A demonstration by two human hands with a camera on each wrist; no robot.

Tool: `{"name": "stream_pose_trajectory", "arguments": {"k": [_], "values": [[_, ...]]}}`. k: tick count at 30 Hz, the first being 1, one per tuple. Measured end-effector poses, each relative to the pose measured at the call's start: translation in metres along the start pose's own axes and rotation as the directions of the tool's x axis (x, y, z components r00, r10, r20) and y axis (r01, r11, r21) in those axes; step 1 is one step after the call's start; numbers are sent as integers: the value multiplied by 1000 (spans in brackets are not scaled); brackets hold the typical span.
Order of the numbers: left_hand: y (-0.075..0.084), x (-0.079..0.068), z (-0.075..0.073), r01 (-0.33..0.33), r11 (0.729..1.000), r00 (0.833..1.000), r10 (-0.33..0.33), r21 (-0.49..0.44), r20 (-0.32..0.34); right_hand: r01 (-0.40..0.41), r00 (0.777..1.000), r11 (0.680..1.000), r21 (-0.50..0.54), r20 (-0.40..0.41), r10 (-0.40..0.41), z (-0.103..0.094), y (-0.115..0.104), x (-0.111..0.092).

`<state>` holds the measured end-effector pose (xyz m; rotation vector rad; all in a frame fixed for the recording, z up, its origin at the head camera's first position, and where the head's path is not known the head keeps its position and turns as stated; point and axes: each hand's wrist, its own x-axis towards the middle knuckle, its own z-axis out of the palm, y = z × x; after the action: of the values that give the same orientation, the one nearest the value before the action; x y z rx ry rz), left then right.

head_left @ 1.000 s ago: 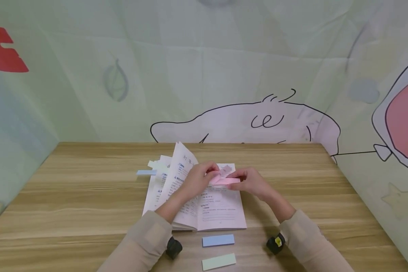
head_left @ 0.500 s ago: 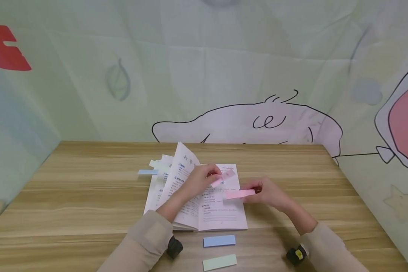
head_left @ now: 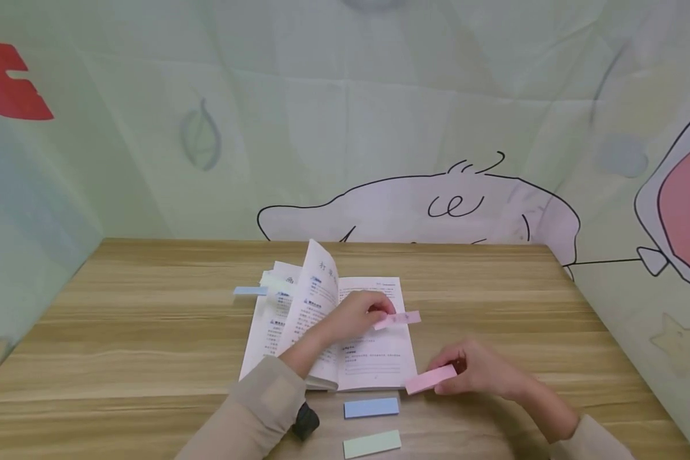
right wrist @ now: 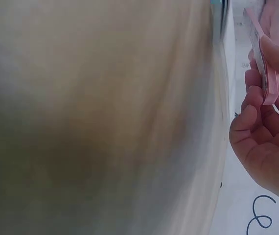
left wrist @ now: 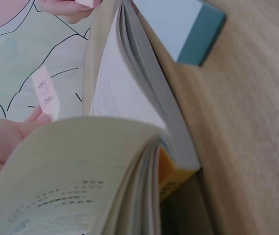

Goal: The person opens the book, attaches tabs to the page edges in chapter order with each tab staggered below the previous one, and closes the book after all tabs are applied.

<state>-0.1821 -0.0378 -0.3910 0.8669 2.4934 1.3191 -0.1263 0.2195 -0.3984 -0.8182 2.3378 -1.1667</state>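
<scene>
An open book (head_left: 374,364) lies on the table, its left leaves partly raised. Over its right page my left hand (head_left: 353,316) pinches a pink sticky note strip (head_left: 405,319) that sticks out to the right past the page edge. In the left wrist view the strip (left wrist: 45,92) bears handwritten marks. At the book's lower right corner my right hand (head_left: 477,370) grips a pink sticky note pad (head_left: 431,379) between thumb and fingers. The right wrist view also shows this pad (right wrist: 264,63) in the curled fingers.
A blue sticky note pad (head_left: 371,407) and a pale green one (head_left: 372,444) lie below the book on the wooden table (head_left: 167,319). A blue tab (head_left: 250,291) juts from the book's left edge. A printed cloth backdrop (head_left: 333,128) rises behind the table.
My right hand has moved right and toward the front with the pink pad, away from the left hand. My left hand has shifted slightly right and down, and the strip now points right.
</scene>
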Motion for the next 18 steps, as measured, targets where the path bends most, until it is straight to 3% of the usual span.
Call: {"name": "stream_pose_trajectory", "arguments": {"k": [7,18], "values": [[2,4,11,-34,999,991,36,-18,126,45,997,998,52,58,-48,10,2,-8],[5,7,23,-122,992,973,114,27,200,75,988,995,64,127,-82,17,9,-10]]}}
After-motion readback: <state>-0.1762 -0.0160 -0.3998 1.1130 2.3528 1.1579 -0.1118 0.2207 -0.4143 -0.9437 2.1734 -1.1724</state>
